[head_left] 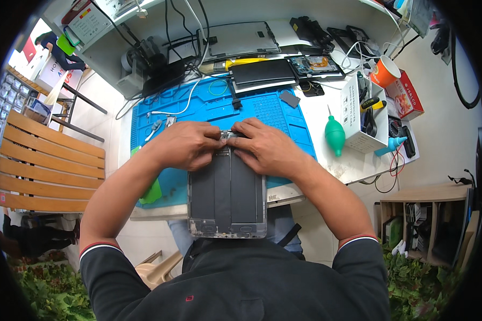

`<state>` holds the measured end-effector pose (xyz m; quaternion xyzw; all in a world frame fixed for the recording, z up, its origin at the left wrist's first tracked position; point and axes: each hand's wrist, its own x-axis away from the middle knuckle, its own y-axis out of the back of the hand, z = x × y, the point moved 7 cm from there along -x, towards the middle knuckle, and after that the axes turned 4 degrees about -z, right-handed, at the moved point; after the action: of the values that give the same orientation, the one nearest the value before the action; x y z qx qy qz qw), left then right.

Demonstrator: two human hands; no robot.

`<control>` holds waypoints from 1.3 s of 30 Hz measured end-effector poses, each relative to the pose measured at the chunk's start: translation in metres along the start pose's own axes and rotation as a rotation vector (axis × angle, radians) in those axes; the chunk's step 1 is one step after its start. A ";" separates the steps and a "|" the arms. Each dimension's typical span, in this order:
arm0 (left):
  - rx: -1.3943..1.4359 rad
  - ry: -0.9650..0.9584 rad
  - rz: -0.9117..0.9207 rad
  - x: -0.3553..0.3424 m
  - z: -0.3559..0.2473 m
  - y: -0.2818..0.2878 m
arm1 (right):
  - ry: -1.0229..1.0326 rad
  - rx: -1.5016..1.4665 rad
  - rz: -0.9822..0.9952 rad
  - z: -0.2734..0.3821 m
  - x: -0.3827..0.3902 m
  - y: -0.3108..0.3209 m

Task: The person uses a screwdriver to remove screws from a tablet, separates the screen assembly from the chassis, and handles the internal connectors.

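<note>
An opened tablet (202, 195), its dark inner parts and battery panels exposed, lies over the front edge of the blue work mat (276, 128) toward my body. Both hands are at its top end. My left hand (190, 144) is closed, fingertips pinched at small metal fittings near the middle; what they hold is too small to tell. My right hand (268, 147) has its fingers curled onto the top edge, index finger pressing beside my left fingertips. Small tools (155, 127) lie left of my left hand, and a green object (150, 190) is partly hidden under that forearm.
The bench holds a green air blower (334, 136), white tool box (361, 136), orange cup (384, 72), blue bottle (390, 146), cables and several device parts (262, 73). A wooden slatted bench (48, 160) stands left, a cabinet (418, 224) right. A person (61, 53) is at upper left.
</note>
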<state>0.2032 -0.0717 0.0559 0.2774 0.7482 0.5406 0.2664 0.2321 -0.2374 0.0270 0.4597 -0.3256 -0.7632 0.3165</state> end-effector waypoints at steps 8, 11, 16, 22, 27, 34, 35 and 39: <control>0.074 0.038 -0.099 0.010 0.009 0.002 | 0.033 0.134 0.150 0.006 -0.006 -0.002; 0.038 -0.007 -0.104 0.008 0.007 0.001 | 0.057 0.162 0.182 0.005 -0.006 -0.003; -0.060 -0.089 -0.107 0.005 0.001 -0.002 | 0.078 0.164 0.183 0.005 -0.008 -0.004; -0.123 -0.063 -0.014 -0.004 -0.003 -0.006 | 0.076 0.195 0.226 0.008 -0.011 -0.002; -0.048 -0.059 -0.138 0.003 0.000 -0.001 | 0.081 0.080 0.214 0.002 -0.011 -0.001; 0.022 0.027 -0.280 0.014 0.003 -0.002 | -0.095 -0.016 0.087 -0.001 -0.001 0.001; 0.014 0.031 -0.280 0.013 0.003 -0.003 | -0.109 -0.034 0.095 -0.001 -0.002 0.001; 0.028 0.054 -0.305 0.009 0.005 -0.004 | -0.107 -0.033 0.093 -0.003 -0.002 0.003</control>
<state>0.1996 -0.0633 0.0502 0.1495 0.7960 0.4908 0.3212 0.2363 -0.2384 0.0290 0.3973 -0.3507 -0.7764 0.3412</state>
